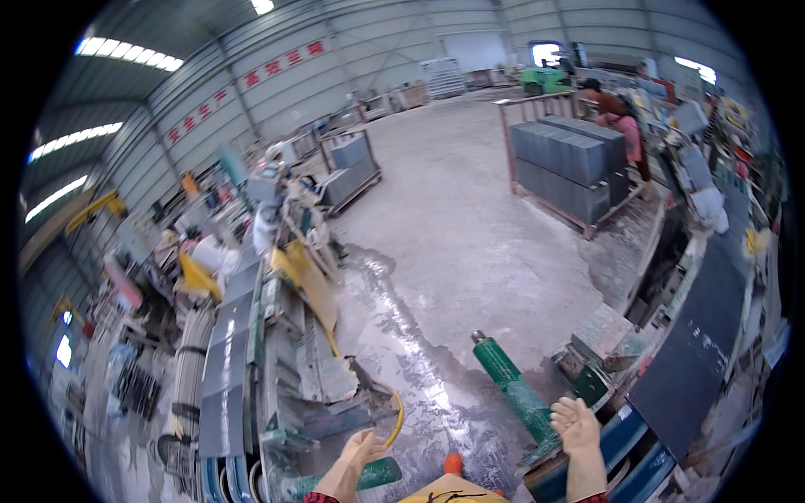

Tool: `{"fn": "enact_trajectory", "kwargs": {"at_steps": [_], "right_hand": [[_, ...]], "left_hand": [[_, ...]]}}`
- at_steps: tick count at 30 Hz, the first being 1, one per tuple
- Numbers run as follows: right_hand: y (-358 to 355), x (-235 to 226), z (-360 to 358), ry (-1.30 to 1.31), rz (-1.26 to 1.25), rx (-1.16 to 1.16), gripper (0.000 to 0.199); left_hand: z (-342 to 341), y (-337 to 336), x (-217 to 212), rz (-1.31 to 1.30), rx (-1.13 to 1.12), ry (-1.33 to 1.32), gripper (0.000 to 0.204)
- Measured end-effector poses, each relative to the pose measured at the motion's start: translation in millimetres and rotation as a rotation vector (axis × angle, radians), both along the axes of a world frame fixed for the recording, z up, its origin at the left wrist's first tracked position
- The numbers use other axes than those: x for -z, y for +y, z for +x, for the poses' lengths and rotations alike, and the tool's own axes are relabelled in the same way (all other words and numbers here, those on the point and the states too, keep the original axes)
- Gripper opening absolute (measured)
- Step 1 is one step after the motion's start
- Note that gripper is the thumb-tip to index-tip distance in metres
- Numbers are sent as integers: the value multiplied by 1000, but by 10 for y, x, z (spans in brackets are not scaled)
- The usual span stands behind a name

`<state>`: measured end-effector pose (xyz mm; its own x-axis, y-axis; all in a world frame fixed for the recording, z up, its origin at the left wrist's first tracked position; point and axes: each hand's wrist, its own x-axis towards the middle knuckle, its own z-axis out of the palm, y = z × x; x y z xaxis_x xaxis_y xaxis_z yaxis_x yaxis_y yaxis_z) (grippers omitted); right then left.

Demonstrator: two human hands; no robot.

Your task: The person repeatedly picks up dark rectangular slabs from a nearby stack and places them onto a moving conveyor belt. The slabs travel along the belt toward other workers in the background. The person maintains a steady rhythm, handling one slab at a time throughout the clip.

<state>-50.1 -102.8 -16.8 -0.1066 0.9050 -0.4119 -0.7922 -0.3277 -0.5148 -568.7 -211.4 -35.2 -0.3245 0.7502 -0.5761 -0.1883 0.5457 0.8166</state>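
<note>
My left hand (362, 449) is held low in front of me, above a green metal cylinder (381, 473). Its fingers are loosely bent, and nothing shows in them. My right hand (577, 425) is raised beside a longer green cylinder (516, 386) with a bare metal end. Its palm shows, the fingers are half curled, and I see nothing in it. Both hands and forearms look pale and smooth, perhaps gloved, with red checked cuffs. On the right machine bed lies a dark grey slab (696, 360), apart from the hand.
Grey slabs (226, 360) line the left machine bed. A yellow hose (398, 415) curves over the wet floor (402, 335). Farther off, racks hold stacked grey blocks (562, 155) and fewer blocks (348, 172). A person (620, 121) bends beside the right stack. A green forklift (545, 80) stands behind.
</note>
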Motion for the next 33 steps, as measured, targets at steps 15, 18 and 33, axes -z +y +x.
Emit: {"fn": "enact_trajectory", "kwargs": {"at_steps": [15,18,33], "right_hand": [[-295,441,-2524,-88,-61,-542,44],[-389,438,-2876,0,-90,-501,47],[-631,-197,-4968,-391,-92,-565,41]], "left_hand": [[-1937,-1688,-59,539,-673,947,40],[-2376,-1832,-471,365,-639,1151,40],[-4345,-1084,-523,273,-14,1514,37]]}}
